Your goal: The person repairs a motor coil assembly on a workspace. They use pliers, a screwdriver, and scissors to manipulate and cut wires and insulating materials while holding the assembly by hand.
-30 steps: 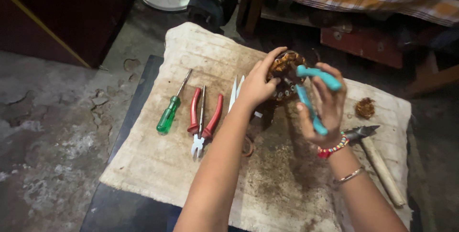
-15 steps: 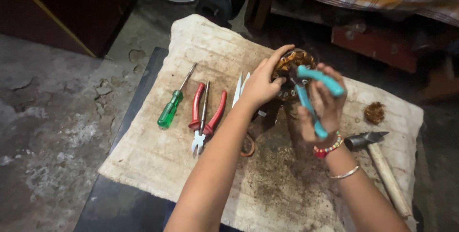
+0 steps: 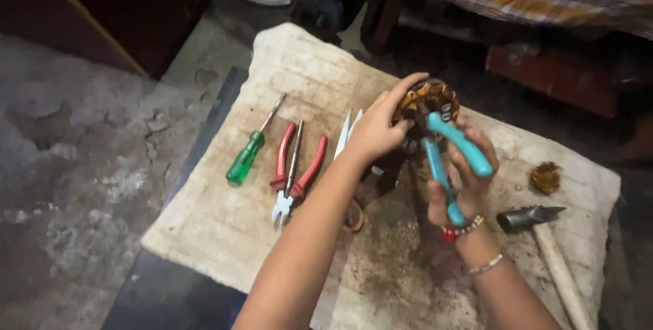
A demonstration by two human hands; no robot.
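**Head view: working pliers into a copper coil**

Head camera is looking down on a stained cloth (image 3: 224, 235) spread over a low bench. Above the middle of that cloth, the left hand (image 3: 375, 129) is gripping a round copper-wound coil (image 3: 427, 99), fingers curled over its near rim. The right hand (image 3: 461, 184) is closing around the handles of teal pliers (image 3: 449, 160), whose nose is reaching up into the coil; the tip itself is hidden behind the windings.

Lying on the left half of the cloth are a green screwdriver (image 3: 246, 156) and, just beside it, red-handled pliers (image 3: 294, 173). Near the cloth's right edge a hammer (image 3: 537, 235) is resting, with a small ball of copper wire (image 3: 545, 177) just beyond it.

To do this well, I judge the coil needs holding steady against the pull, with the pliers biting only a few strands at a time so the wire is coming free without snapping or slipping toward the left fingers.
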